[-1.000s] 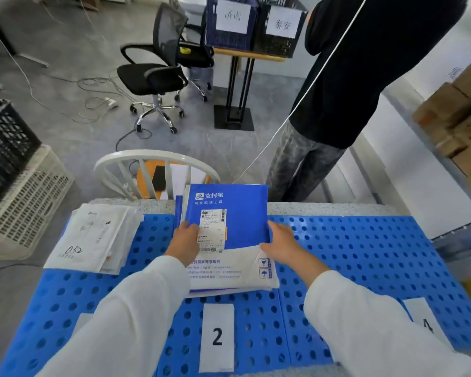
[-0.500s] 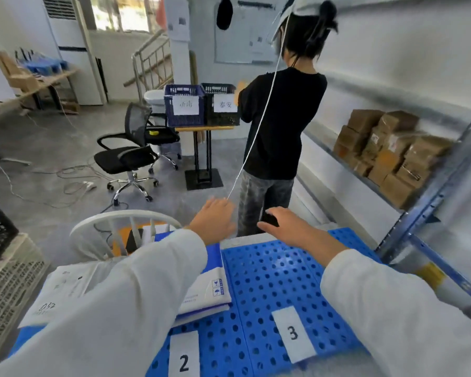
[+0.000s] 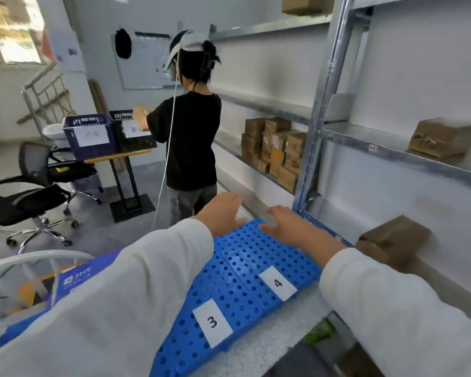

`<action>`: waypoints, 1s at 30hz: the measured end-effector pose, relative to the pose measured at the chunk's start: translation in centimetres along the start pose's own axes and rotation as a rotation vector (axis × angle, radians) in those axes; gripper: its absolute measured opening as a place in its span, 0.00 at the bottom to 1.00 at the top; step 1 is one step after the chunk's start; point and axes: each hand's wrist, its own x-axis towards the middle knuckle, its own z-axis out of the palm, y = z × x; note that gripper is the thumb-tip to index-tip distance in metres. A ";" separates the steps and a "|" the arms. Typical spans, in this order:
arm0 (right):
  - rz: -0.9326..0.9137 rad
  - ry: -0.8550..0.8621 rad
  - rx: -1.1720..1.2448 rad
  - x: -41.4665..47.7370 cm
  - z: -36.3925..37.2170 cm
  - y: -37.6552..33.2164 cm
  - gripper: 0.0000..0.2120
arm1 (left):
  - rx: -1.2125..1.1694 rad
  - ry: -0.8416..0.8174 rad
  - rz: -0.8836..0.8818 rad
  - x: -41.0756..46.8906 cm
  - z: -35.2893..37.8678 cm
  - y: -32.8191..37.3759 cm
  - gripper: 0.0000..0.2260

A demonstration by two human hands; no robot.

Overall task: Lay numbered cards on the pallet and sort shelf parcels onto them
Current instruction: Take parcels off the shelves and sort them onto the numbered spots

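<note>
1. Nearest the camera, a pale speckled desk [image 3: 269, 338] carries a blue perforated plastic pallet [image 3: 245, 257]. It lies just beside the shelving, presumably so that parcels travel only a short way.
2. Two white paper cards lie flat on the pallet's near edge, one printed "3" [image 3: 212, 322] and one printed "4" [image 3: 278, 282]. They sit apart from each other with bare pallet behind each. That layout reads as one sorting lane per number, and neither lane holds a parcel yet.
3. To the left, a flat blue printed parcel [image 3: 76, 276] lies on the pallet, partly hidden under the left sleeve. Its card is not visible.
4. Both arms stretch forward over the pallet's far end.
   - The left hand [image 3: 223, 210] and the right hand [image 3: 286, 227] hover side by side above it.
   - Each grip is released: the fingers are spread and loosely bent and carry nothing.
   - Two empty hands leading toward the rack suggest a reach for the next parcel.
5. Right of the hands stands a grey metal shelf rack [image 3: 320, 126].
   - A brown cardboard parcel [image 3: 392, 240] sits on its low shelf, near the right hand.
   - Another brown cardboard box [image 3: 441, 137] sits on the shelf above, further off.
   - The low one looks like the easier pick.
6. Further along the rack is a stack of small brown cartons [image 3: 275, 148].
7. Beyond, a person in a black shirt [image 3: 188, 137] faces away toward labelled crates on a stand [image 3: 89, 133].
</note>
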 end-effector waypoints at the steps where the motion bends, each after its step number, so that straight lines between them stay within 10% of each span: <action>1: 0.019 0.005 0.007 -1.0 0.0 1.2 0.29 | -0.001 -0.022 0.013 0.4 0.5 1.2 0.26; 13: 0.205 0.004 0.133 -6.9 3.9 10.2 0.28 | 0.037 -0.143 0.162 2.6 7.3 11.0 0.26; 30: 0.400 -0.030 0.232 4.9 9.8 16.7 0.20 | -0.110 -0.357 0.141 14.2 18.9 5.2 0.23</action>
